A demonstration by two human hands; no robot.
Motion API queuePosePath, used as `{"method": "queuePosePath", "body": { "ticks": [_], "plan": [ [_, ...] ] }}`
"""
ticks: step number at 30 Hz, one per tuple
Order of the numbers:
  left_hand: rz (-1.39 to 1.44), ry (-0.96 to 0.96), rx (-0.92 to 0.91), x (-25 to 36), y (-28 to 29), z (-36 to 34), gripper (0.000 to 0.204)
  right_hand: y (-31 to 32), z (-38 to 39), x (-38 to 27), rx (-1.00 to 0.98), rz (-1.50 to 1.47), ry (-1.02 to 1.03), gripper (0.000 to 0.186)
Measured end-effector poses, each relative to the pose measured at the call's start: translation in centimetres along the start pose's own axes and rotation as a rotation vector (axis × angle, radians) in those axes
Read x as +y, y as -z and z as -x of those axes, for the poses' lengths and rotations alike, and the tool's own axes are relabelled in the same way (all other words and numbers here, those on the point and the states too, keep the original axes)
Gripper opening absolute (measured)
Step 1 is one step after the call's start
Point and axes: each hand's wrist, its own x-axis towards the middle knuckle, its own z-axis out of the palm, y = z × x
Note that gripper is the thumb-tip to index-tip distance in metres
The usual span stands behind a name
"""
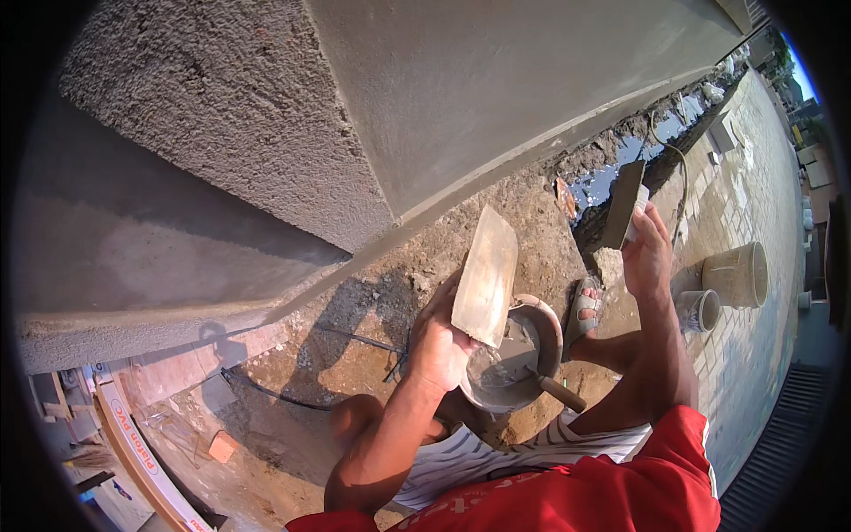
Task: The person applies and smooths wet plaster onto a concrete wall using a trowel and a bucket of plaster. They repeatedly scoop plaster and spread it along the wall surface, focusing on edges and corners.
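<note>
My left hand (436, 346) is closed at the lower end of a pale rectangular plastering board (489, 270), its broad face up and grey smears on its near edge. My fingers are partly hidden beneath it. To the right, my right hand (650, 253) grips a plastering trowel (624, 206) by its whitish handle, the dark flat blade tilted on edge. Both tools are held apart from the wall. Below them stands a round bucket (554, 328) with wet grey mortar (514, 359) inside. A wooden-handled trowel (562, 393) rests in it, handle over the rim.
A grey plastered wall (505, 84) and rough-textured column (230, 115) rise ahead. A puddled trench (612, 168) runs along the wall at right. Two buckets (736, 275) stand on paving. A dark hose (275, 392) crosses the dirt; a long boxed panel (142, 452) lies lower left.
</note>
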Motion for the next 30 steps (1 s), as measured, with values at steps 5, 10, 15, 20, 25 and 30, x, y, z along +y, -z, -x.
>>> {"method": "queuePosePath", "body": {
  "ticks": [5, 10, 15, 20, 25, 30],
  "plan": [
    [-0.128, 0.034, 0.039, 0.3, 4.6, -1.7, 0.036, 1.2, 1.4, 2.0, 0.179, -0.168, -0.187, 0.024],
    [-0.277, 0.042, 0.215, 0.4, 6.3, -4.9, 0.024, 1.6, -0.4, -2.8, 0.157, -0.134, -0.035, 0.025],
    [-0.462, 0.124, 0.276, -2.4, 4.9, -13.0, 0.021, 4.1, -1.0, -2.4, 0.243, -0.19, -0.161, 0.026],
    [-0.559, 0.154, 0.197, -7.3, 8.1, -24.3, 0.023, 4.0, -0.5, -3.3, 0.223, -0.205, -0.174, 0.028],
    [-0.346, 0.203, 0.409, -12.0, 8.9, -30.3, 0.03, 4.0, 1.8, -3.3, 0.217, -0.217, -0.132, 0.038],
    [0.064, 0.205, 0.547, -13.1, 14.6, -31.1, 0.028, 3.8, 2.9, -3.2, 0.239, -0.2, -0.084, 0.039]
  ]
}}
